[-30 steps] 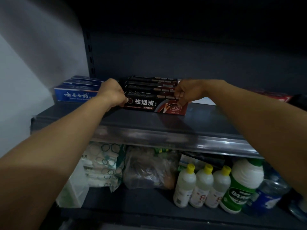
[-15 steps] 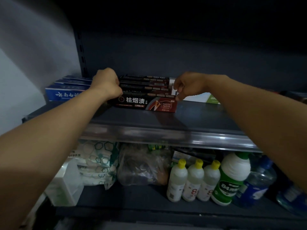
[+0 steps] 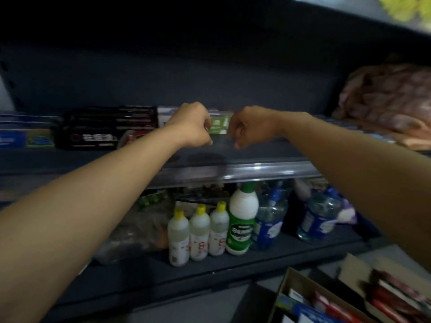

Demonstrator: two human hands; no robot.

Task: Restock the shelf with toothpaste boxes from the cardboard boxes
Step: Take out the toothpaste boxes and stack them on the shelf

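A stack of white and green toothpaste boxes (image 3: 219, 126) lies on the dark shelf (image 3: 256, 170). My left hand (image 3: 192, 125) and my right hand (image 3: 253, 127) hover in front of it, close together, fingers curled with nothing visible inside them. Whether they touch the boxes is unclear because of blur. To the left lie black toothpaste boxes (image 3: 105, 128), stacked, and beyond them blue ones (image 3: 23, 137). At the bottom right an open cardboard box (image 3: 293, 285) holds red and blue toothpaste boxes (image 3: 335, 307).
A pinkish bagged bundle (image 3: 387, 101) sits at the shelf's right end. The shelf below carries three small yellow-capped bottles (image 3: 199, 231), a green-labelled white bottle (image 3: 242, 217), water bottles (image 3: 270, 217) and plastic bags (image 3: 137, 229). A second cardboard box (image 3: 359, 269) stands further right.
Both hands have left the black toothpaste stack and shifted right, in front of the white and green boxes. The view has swung right and down, bringing the cardboard boxes into sight.
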